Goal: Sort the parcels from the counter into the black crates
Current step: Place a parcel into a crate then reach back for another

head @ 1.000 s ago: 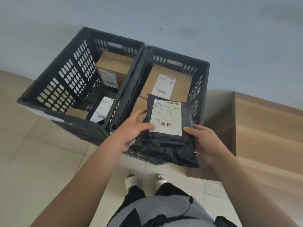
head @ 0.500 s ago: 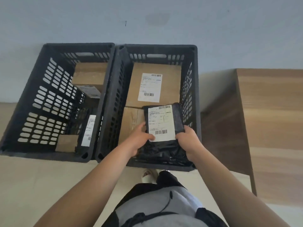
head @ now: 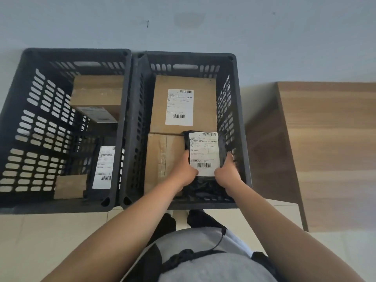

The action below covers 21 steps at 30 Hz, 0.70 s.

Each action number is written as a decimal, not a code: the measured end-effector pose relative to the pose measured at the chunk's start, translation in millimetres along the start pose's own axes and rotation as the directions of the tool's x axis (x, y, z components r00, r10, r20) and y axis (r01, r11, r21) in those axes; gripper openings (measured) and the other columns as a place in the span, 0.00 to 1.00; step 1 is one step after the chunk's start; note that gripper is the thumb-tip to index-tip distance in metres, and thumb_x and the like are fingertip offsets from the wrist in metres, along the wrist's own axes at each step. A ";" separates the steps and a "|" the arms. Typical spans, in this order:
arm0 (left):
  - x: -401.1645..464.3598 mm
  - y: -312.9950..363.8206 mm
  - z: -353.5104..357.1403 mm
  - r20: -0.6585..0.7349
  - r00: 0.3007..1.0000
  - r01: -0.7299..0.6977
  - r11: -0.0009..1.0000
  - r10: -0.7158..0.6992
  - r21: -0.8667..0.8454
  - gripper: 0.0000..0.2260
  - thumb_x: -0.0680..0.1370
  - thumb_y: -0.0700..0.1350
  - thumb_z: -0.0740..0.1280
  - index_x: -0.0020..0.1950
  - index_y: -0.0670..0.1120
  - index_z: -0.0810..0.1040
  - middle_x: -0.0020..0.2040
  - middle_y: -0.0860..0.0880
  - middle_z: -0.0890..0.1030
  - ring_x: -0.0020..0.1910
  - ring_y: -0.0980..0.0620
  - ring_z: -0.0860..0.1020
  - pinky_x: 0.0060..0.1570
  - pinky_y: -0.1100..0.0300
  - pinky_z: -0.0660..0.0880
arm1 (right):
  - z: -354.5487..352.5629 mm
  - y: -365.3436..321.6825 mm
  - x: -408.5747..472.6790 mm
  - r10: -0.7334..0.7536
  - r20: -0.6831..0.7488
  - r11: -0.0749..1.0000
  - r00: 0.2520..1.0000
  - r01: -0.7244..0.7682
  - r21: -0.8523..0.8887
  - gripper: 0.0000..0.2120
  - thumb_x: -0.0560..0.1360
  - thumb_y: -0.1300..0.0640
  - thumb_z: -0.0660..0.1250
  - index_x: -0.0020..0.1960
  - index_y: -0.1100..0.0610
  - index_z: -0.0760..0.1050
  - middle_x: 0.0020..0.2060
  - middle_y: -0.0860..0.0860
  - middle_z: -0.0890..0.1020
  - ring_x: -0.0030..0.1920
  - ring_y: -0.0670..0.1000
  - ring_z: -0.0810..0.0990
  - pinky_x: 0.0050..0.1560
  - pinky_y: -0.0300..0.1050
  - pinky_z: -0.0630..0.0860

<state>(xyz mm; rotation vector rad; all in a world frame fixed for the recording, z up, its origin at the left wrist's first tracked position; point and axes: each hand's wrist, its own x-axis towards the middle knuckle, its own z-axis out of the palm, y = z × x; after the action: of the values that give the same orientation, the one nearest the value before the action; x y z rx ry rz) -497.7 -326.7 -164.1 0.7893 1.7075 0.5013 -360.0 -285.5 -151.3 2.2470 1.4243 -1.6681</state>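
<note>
Two black crates stand side by side on the floor against the wall: a left crate [head: 24,127] and a right crate [head: 240,139]. Inside the right crate, my left hand [head: 184,169] and my right hand [head: 227,169] hold a black parcel bag with a white label [head: 203,153] by its two sides, low at the crate's near right. Beside it lies a plain brown box [head: 162,157], and a large labelled box [head: 183,104] fills the far half. The left crate holds a brown box [head: 97,94], a black labelled bag [head: 102,167] and a small box [head: 70,186].
A wooden counter [head: 333,139] stands right of the crates, its top bare where seen. The pale wall runs behind the crates. Tiled floor [head: 50,237] spreads in front, where my feet stand close to the right crate.
Both hands carried the black parcel bag from above the crate's near rim down into the right crate. The view tilted to look straight down on the crates.
</note>
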 end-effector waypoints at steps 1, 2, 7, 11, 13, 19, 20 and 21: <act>2.0 -1.0 -0.5 0.016 1.000 -0.013 1.000 0.014 -0.021 0.25 0.80 0.33 0.67 0.73 0.50 0.69 0.71 0.49 0.77 0.71 0.48 0.74 0.55 0.59 0.72 | -0.2 -0.6 1.0 -0.002 -0.009 1.000 1.000 0.002 -0.019 0.39 0.83 0.68 0.59 0.84 0.49 0.41 0.77 0.55 0.69 0.58 0.53 0.75 0.39 0.39 0.74; 3.0 -1.6 -1.4 0.038 0.999 -0.018 0.999 0.020 -0.049 0.26 0.80 0.32 0.65 0.75 0.50 0.68 0.72 0.48 0.76 0.72 0.48 0.73 0.58 0.59 0.71 | -1.3 -1.2 2.8 0.003 -0.015 1.000 1.000 -0.003 -0.029 0.39 0.83 0.68 0.59 0.84 0.49 0.41 0.77 0.55 0.69 0.58 0.54 0.75 0.39 0.39 0.74; 7.1 -5.6 -8.2 0.182 0.983 0.059 0.987 -0.031 -0.149 0.34 0.81 0.28 0.60 0.81 0.53 0.57 0.77 0.47 0.71 0.77 0.47 0.67 0.73 0.49 0.64 | -0.9 -1.3 13.2 -0.004 -0.022 0.997 1.000 0.002 -0.078 0.35 0.82 0.68 0.60 0.83 0.49 0.50 0.72 0.54 0.75 0.55 0.51 0.76 0.35 0.38 0.74; 7.7 -9.3 -2.7 0.235 0.972 0.053 0.991 -0.022 -0.126 0.35 0.82 0.30 0.60 0.82 0.55 0.52 0.79 0.48 0.68 0.78 0.46 0.64 0.76 0.44 0.61 | 8.7 2.9 16.3 0.017 -0.050 0.981 0.999 -0.027 -0.194 0.40 0.80 0.69 0.62 0.84 0.47 0.47 0.73 0.54 0.73 0.65 0.56 0.77 0.48 0.50 0.84; 10.3 -13.6 3.4 0.191 0.980 -0.042 0.999 0.047 -0.031 0.33 0.83 0.35 0.61 0.82 0.55 0.52 0.78 0.48 0.67 0.73 0.48 0.67 0.71 0.48 0.66 | 9.8 0.2 15.5 0.035 -0.056 0.963 0.998 -0.048 -0.266 0.42 0.80 0.70 0.61 0.84 0.49 0.42 0.74 0.55 0.70 0.68 0.58 0.75 0.55 0.51 0.82; 15.9 -19.3 8.5 -0.016 0.990 -0.123 0.923 0.139 0.365 0.32 0.79 0.40 0.67 0.79 0.48 0.56 0.65 0.46 0.78 0.54 0.48 0.79 0.51 0.49 0.82 | 12.5 -2.5 2.2 -0.232 -0.052 0.722 0.971 0.136 -0.678 0.51 0.76 0.62 0.70 0.83 0.52 0.35 0.79 0.60 0.60 0.73 0.64 0.69 0.65 0.59 0.76; 13.5 -18.3 6.3 -0.069 0.977 -0.156 0.892 0.204 0.424 0.35 0.78 0.41 0.70 0.79 0.49 0.54 0.67 0.46 0.76 0.56 0.47 0.79 0.50 0.48 0.83 | 12.2 -2.3 1.2 -0.293 -0.043 0.668 0.955 0.172 -0.724 0.52 0.76 0.60 0.72 0.83 0.52 0.36 0.80 0.59 0.57 0.76 0.64 0.66 0.66 0.59 0.75; 11.8 -17.6 3.8 -0.093 0.956 -0.197 0.842 0.279 0.502 0.40 0.77 0.44 0.72 0.81 0.51 0.50 0.71 0.45 0.72 0.63 0.44 0.77 0.56 0.46 0.81 | 11.3 -3.0 1.8 -0.339 -0.021 0.628 0.941 0.209 -0.750 0.52 0.75 0.58 0.73 0.82 0.51 0.37 0.81 0.57 0.53 0.79 0.63 0.59 0.70 0.60 0.72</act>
<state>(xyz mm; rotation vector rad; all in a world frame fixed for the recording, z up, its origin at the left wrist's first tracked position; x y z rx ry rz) -500.0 -330.4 -185.2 1.3748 1.9295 0.3034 -370.6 -288.0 -156.1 1.7483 2.0750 -0.6725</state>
